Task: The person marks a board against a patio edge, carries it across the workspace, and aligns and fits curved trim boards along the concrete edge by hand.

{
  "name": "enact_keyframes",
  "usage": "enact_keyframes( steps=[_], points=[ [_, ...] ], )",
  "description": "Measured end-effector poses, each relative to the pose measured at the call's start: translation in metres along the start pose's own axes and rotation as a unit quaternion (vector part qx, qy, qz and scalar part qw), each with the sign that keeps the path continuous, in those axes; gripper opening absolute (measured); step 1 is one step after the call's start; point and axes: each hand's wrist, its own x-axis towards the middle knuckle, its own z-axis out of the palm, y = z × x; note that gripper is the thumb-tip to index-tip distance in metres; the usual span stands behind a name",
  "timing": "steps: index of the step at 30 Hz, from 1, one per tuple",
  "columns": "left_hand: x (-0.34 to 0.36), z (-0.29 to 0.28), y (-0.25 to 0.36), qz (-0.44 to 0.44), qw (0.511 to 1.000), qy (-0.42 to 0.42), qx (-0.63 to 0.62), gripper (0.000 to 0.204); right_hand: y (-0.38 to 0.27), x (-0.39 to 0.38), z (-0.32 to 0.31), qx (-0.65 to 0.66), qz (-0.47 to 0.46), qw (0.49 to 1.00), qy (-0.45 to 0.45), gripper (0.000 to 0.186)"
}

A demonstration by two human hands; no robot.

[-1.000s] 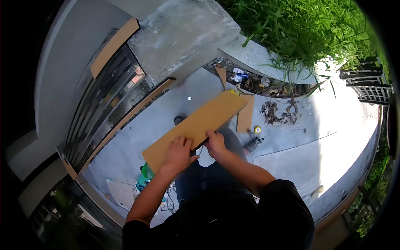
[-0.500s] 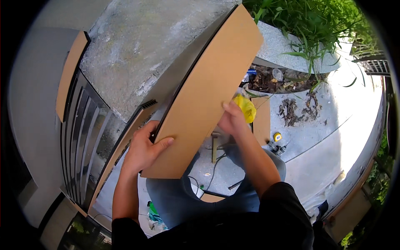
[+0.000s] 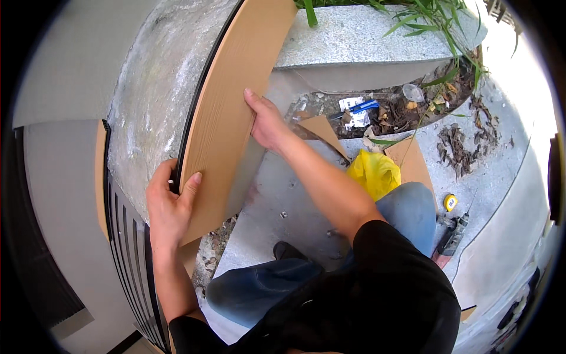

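Observation:
A long light-brown wood-grain panel point(image 3: 227, 112) with a black edge strip stands tilted in front of me, against or just in front of the rough grey concrete point(image 3: 156, 88); I cannot tell whether they touch. My left hand point(image 3: 167, 203) grips its left edge low down, thumb on the brown face and fingers behind the black edge. Higher up, my right hand point(image 3: 268, 123) holds the opposite edge, thumb on the face and the other fingers mostly hidden. The panel's top end runs out of view.
Left of the concrete stands a black slatted frame point(image 3: 127, 218) with brown trim. A yellow plastic bag point(image 3: 372, 171), a brown offcut point(image 3: 324, 131) and a blue utility knife point(image 3: 361, 107) lie to the right. Farther right are a tape measure point(image 3: 450, 202) and a power drill point(image 3: 454, 236).
The panel has swung left and stands steeper, with both hands still on it. My body and view have shifted, bringing the utility knife and drill into plainer sight.

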Motion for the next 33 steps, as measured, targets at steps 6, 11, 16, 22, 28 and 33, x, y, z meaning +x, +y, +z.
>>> enact_keyframes(
  steps=[6,11,16,22,28,33],
  points=[
    [0.007,0.010,0.003,0.001,0.999,0.000,0.052,0.039,0.013,0.014,-0.017,-0.074,-0.083,0.994,0.011,0.074],
    [0.009,0.014,-0.011,0.021,0.997,0.010,0.078,0.040,0.022,0.020,-0.025,-0.151,-0.082,0.985,0.025,0.084],
    [0.010,0.021,-0.010,-0.019,0.996,0.015,0.081,0.042,0.024,0.030,-0.041,-0.257,-0.073,0.962,0.049,0.093],
    [0.005,0.035,-0.021,-0.039,0.989,0.074,0.123,0.043,0.037,0.022,-0.034,-0.257,-0.054,0.959,0.108,0.095],
    [0.004,0.040,-0.019,-0.065,0.989,0.098,0.085,0.048,0.058,0.015,-0.025,-0.269,-0.073,0.948,0.156,0.091],
    [-0.002,0.036,-0.031,-0.025,0.982,0.124,0.139,0.046,0.092,0.011,-0.013,-0.236,-0.095,0.954,0.156,0.092]
  ],
)
